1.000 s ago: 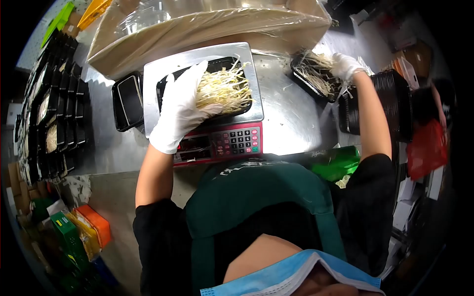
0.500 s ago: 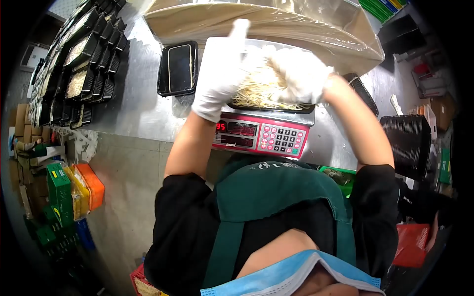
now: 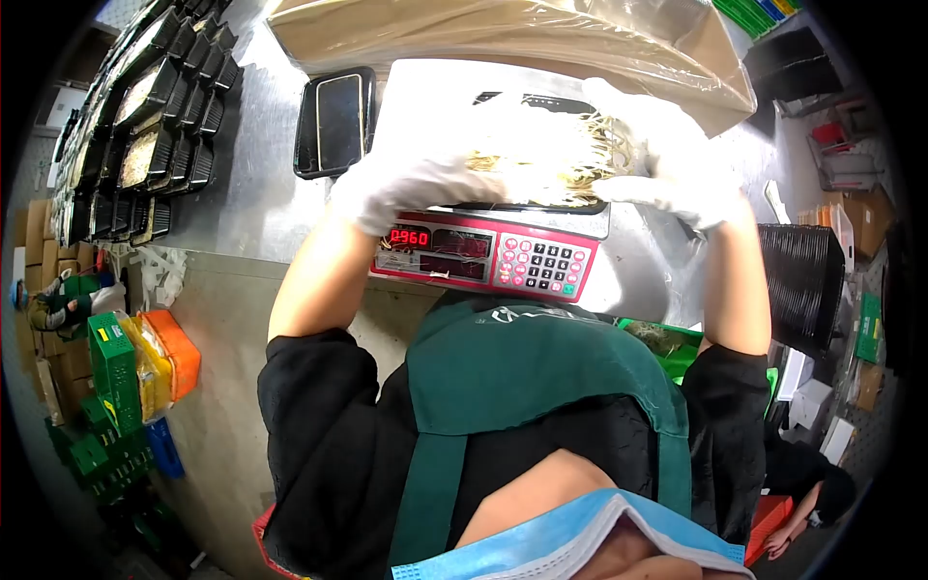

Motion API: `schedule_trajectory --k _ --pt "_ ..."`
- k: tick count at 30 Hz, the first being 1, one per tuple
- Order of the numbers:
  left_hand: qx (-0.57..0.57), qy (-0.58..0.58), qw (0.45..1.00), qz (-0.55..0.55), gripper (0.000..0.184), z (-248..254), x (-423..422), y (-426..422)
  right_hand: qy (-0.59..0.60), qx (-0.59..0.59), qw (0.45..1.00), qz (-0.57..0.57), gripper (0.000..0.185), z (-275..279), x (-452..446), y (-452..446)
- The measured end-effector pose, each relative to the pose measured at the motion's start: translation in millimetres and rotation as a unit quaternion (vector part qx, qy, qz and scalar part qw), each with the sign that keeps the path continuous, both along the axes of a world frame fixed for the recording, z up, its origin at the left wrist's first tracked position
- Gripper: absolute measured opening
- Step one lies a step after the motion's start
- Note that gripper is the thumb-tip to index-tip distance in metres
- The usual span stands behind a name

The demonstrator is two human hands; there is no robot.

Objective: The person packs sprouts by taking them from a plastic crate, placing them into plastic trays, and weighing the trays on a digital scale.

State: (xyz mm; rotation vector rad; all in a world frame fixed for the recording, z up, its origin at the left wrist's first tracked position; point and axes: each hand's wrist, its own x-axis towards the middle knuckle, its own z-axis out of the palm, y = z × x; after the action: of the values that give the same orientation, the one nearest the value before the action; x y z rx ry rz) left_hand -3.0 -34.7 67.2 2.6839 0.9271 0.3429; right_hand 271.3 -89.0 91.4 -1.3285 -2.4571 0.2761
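Note:
Bean sprouts (image 3: 580, 159) fill a black tray on the metal plate of a red scale (image 3: 546, 263), whose lit display reads 0960. My gloved left hand (image 3: 416, 184) is at the tray's left side, its fingers stretched toward the sprouts; glare hides part of it. On the right side, my gloved right hand (image 3: 667, 155) has its thumb and fingers apart around the right end of the sprouts. Its fingertips touch or nearly touch them. Much of the tray is washed out by bright light.
A black tray with a dark panel (image 3: 338, 124) lies left of the scale. Filled black trays (image 3: 145, 159) are stacked farther left. Behind the scale is a plastic-lined box (image 3: 503, 39). Nested black trays (image 3: 797, 285) stand at right. Other people are visible at both lower sides.
My right hand has come from the side tray to the sprouts on the scale, then shifted toward their right end. My left hand has lowered to the tray's left side. The view has shifted.

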Motion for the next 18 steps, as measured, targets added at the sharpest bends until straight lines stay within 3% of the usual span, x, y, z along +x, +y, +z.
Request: schedule_trajectory --k 1,2,4,5,8,9,11,12,14,15,17,18 --pt "0.002 0.039 0.999 0.022 0.056 1 -7 1 0.059 -0.062 0.996 -0.018 0.079 5 9 -6" --pt "-0.051 -0.068 0.996 0.024 0.062 -7 -19 9 0.061 -0.062 0.996 -0.016 0.079 6 17 -12" --pt "-0.04 -0.129 0.989 0.065 0.067 -19 -35 30 0.141 -0.098 0.976 -0.13 0.075 0 29 -19" --pt "-0.301 -0.344 0.887 0.057 0.062 -17 -38 31 0.188 -0.096 0.971 -0.111 0.07 -9 29 -17" --pt "-0.126 -0.266 0.956 -0.004 0.053 -37 -12 42 0.273 -0.199 0.939 -0.056 0.071 -13 -9 -4" --pt "-0.062 -0.24 0.969 -0.013 0.051 -44 1 43 0.304 -0.217 0.928 0.007 0.071 -25 -15 6" --pt "0.03 -0.241 0.969 -0.036 0.051 -54 24 19 0.1 -0.145 0.984 0.034 0.071 -35 -12 20" --pt "0.047 -0.251 0.966 -0.032 0.051 -58 30 5 0.1 -0.144 0.984 0.028 0.071 -38 -12 16" --pt "0.051 -0.243 0.968 -0.016 0.051 -62 33 -11 0.321 -0.305 0.896 0.013 0.066 -43 -9 3" --pt "0.05 -0.223 0.974 -0.009 0.052 -60 32 -13 0.317 -0.299 0.9 0.001 0.066 -46 -4 3" --pt "0.046 -0.182 0.982 -0.002 0.052 -55 30 -13 0.096 -0.115 0.989 -0.006 0.061 -53 5 2" --pt "0.037 -0.168 0.985 -0.004 0.052 -53 30 -11 0.095 -0.136 0.983 -0.083 0.05 -53 -1 -6"
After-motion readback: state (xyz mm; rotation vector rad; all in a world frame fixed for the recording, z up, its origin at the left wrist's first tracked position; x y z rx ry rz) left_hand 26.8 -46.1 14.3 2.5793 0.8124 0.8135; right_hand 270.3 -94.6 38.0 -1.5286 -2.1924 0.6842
